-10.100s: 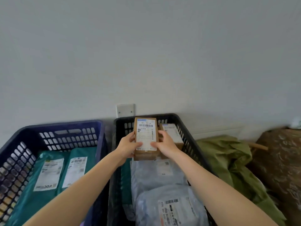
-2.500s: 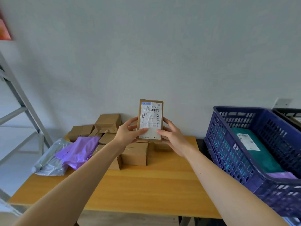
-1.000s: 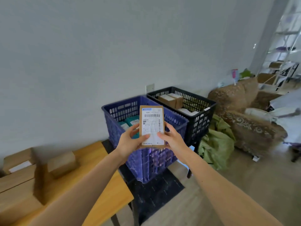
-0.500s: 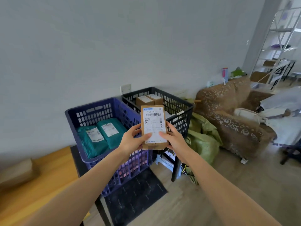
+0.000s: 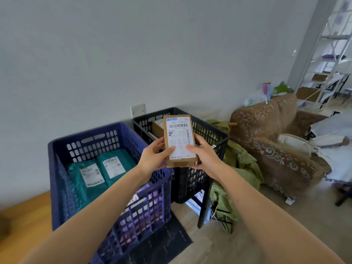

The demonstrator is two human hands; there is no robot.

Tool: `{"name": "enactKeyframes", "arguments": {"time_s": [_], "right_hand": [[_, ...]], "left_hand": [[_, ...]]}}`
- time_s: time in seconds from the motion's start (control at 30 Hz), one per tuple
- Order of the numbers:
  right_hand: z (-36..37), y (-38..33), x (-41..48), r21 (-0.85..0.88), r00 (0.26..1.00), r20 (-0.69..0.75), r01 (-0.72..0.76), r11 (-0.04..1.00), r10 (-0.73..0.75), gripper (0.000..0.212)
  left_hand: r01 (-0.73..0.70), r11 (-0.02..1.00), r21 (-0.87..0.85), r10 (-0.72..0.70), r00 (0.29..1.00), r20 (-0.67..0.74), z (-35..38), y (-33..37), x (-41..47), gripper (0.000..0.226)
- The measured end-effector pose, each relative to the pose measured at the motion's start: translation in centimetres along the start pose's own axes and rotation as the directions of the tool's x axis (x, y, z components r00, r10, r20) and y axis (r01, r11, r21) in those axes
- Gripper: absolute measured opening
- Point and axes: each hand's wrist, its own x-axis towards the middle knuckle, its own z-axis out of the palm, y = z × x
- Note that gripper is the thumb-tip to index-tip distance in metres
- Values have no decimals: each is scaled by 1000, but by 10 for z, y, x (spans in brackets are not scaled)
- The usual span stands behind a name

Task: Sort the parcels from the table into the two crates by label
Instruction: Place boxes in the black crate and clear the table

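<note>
Grey wall (image 5: 133,54) behind: left hand (image 5: 152,159) and right hand (image 5: 205,157) pinch a labelled brown cardboard parcel (image 5: 180,141) before the black plastic crate (image 5: 209,130); blue plastic crate (image 5: 85,132) at eight o'clock.

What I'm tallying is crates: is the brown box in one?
Out: left hand and right hand grip the brown box upright in the air, near the black crate.

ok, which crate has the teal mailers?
The blue crate, left of the black crate: teal mailers lie inside; the black one shows a cardboard box.
</note>
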Motion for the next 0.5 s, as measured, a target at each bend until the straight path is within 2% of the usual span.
{"name": "enactKeyframes", "arguments": {"time_s": [0.27, 0.5], "right_hand": [[2, -29, 118, -12, 997, 70, -8, 1000, 8, 52], [14, -39, 215, -32, 987, 155, -29, 999, 34, 59]], "left_hand": [[-12, 999, -32, 11, 999, -49, -20, 14, 105, 61], [-1, 1000, 30, 4, 994, -107, -47, 18, 181, 61]]}}
